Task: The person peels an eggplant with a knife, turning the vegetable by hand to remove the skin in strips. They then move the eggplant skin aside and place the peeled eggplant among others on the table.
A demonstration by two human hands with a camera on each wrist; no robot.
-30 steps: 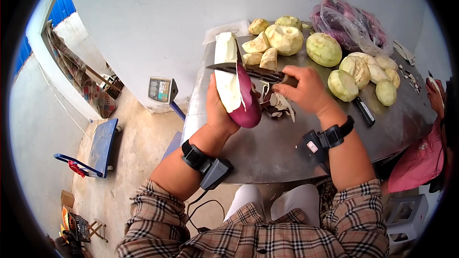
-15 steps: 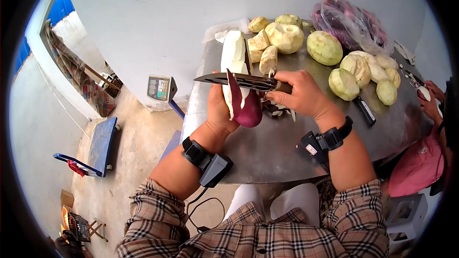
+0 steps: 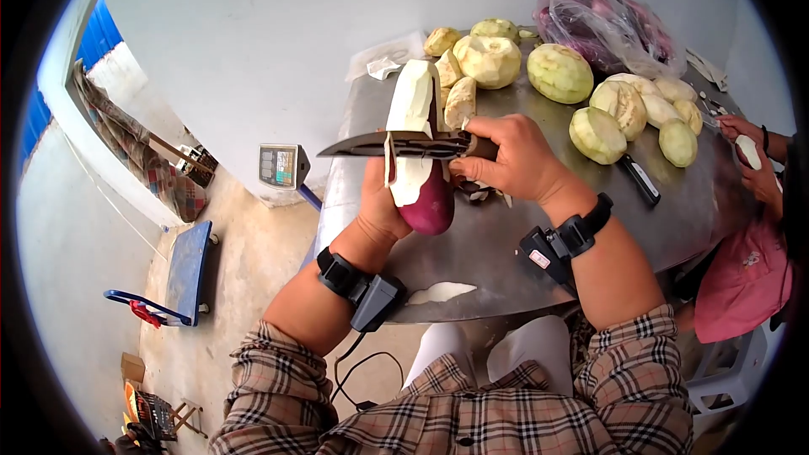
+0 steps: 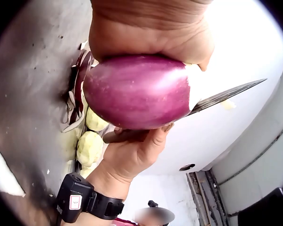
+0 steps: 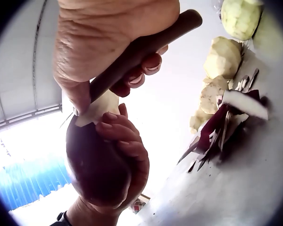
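My left hand (image 3: 381, 202) grips a partly peeled eggplant (image 3: 427, 209) from its left side, pale flesh toward the top and purple skin on the rounded lower end. In the left wrist view that unpeeled purple end (image 4: 137, 92) fills the middle. The fingers of my right hand (image 3: 516, 156) curl round the dark handle (image 5: 146, 49) of a knife (image 3: 358, 146). Its blade lies crosswise over the eggplant, the tip pointing left past it. A narrow strip of peel hangs at the blade on the eggplant's left side. Behind the eggplant, dark peelings (image 5: 217, 125) lie heaped on the table.
Several peeled eggplants (image 3: 560, 73) and cut pieces (image 3: 460, 103) lie along the metal table's far side, beside a plastic bag of purple eggplants (image 3: 607, 29). A black-handled knife (image 3: 640, 181) lies at right. A pale peel (image 3: 442, 292) rests near the front edge. Another person's hands (image 3: 750, 156) work at far right.
The purple strip of peel that stood up at the blade is gone from the eggplant, and a pale peel now lies by the table's front edge. The knife has shifted left across the eggplant.
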